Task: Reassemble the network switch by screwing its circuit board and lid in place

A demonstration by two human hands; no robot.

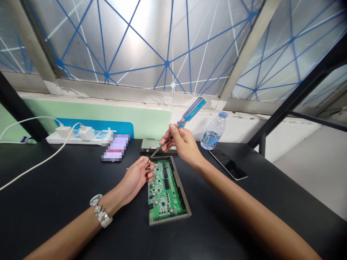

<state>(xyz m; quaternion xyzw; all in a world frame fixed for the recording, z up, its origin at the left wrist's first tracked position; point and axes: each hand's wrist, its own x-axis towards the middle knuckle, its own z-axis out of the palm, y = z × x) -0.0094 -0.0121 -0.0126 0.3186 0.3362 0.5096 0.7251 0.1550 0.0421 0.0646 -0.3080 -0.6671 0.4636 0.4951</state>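
Observation:
My right hand is closed around the shaft of a screwdriver with a clear and blue handle. The screwdriver slants, handle up and to the right, its tip down by the fingertips of my left hand. Those left fingers are pinched together at the tip; whatever sits between them is too small to make out. Under the hands lies a green circuit board in a grey metal frame, flat on the black table. My left hand covers part of the board's left edge near its far end.
Behind the board lies a flat metal panel. A white power strip with plugged-in chargers and a lit phone are at the left. A water bottle and a dark phone stand and lie at the right. A white cable crosses the left side.

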